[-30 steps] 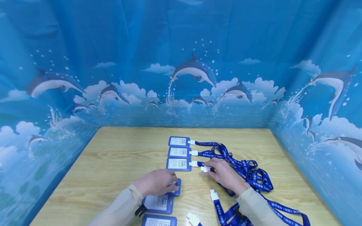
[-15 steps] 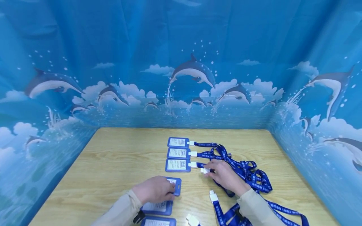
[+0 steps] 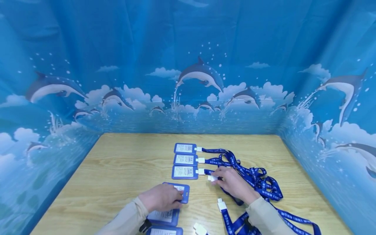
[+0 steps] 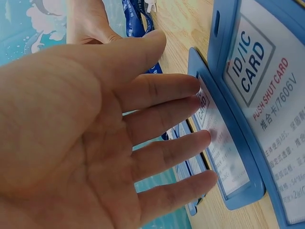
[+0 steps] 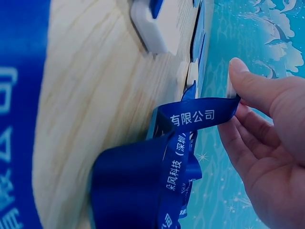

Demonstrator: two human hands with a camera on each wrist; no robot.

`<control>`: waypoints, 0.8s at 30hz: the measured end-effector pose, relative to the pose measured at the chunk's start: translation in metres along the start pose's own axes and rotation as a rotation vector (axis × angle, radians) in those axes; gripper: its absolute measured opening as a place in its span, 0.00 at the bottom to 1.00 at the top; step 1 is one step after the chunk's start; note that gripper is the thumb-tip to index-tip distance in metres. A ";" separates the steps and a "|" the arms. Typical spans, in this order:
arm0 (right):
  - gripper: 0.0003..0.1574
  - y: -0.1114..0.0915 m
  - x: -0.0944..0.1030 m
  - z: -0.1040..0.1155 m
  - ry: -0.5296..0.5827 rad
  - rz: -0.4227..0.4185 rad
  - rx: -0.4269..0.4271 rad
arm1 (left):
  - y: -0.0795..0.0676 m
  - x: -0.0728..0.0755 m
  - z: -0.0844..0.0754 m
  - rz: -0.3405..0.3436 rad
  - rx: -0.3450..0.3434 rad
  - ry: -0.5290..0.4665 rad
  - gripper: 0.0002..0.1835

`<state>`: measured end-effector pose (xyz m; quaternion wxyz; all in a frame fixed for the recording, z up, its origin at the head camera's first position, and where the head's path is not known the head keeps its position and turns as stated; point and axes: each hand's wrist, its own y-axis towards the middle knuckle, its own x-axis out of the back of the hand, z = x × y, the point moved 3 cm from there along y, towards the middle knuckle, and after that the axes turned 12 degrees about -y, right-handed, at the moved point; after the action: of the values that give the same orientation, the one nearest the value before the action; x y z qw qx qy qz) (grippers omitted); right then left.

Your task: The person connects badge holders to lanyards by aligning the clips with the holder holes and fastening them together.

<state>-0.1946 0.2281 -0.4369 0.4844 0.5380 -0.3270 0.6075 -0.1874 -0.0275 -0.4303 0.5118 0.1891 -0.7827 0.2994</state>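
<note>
My left hand [image 3: 163,197] reaches over a blue ID card holder [image 3: 186,192] lying at a slight slant on the table. In the left wrist view its fingers are extended, with fingertips [image 4: 204,138] on the face of that holder [image 4: 231,164]. My right hand [image 3: 233,182] pinches the white clip end [image 3: 212,178] of a blue lanyard between thumb and fingers. In the right wrist view the printed strap [image 5: 205,114] runs from that pinch toward the table; the clip is mostly hidden there. Clip and card holder are apart, the clip to the right.
Three card holders [image 3: 184,172] joined to lanyards lie in a column farther back. Two more holders [image 3: 163,217] [image 3: 165,231] lie nearer me, partly under my left arm. Loose lanyards [image 3: 270,187] pile at right, with white clips [image 3: 222,205] [image 3: 200,229] in front.
The card holder under my left hand has slid slightly away from me and turned a little, showing more of its face. My right hand stays nearly still with the lanyard clip.
</note>
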 end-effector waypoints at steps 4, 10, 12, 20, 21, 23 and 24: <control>0.19 0.001 -0.001 0.002 -0.014 -0.008 -0.001 | -0.001 0.000 0.000 0.008 0.019 -0.015 0.19; 0.18 0.000 -0.001 0.006 -0.042 -0.035 0.015 | -0.003 0.000 0.000 0.002 0.028 -0.036 0.22; 0.19 0.000 -0.002 0.006 -0.046 -0.043 0.025 | -0.003 0.000 0.000 0.003 0.031 -0.038 0.23; 0.20 0.000 -0.003 0.009 -0.052 -0.072 0.073 | -0.002 -0.002 -0.001 0.036 0.064 -0.043 0.31; 0.20 0.000 -0.003 0.009 -0.049 -0.075 0.079 | -0.002 -0.002 -0.001 0.039 0.064 -0.043 0.32; 0.20 0.000 -0.002 0.009 -0.043 -0.076 0.090 | -0.002 -0.002 -0.001 0.043 0.055 -0.034 0.33; 0.20 -0.001 -0.002 0.009 -0.037 -0.076 0.094 | -0.002 -0.003 -0.001 0.044 0.051 -0.030 0.33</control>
<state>-0.1910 0.2194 -0.4370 0.4751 0.5834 -0.2865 0.5932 -0.1846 -0.0279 -0.4319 0.4883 0.1892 -0.7865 0.3274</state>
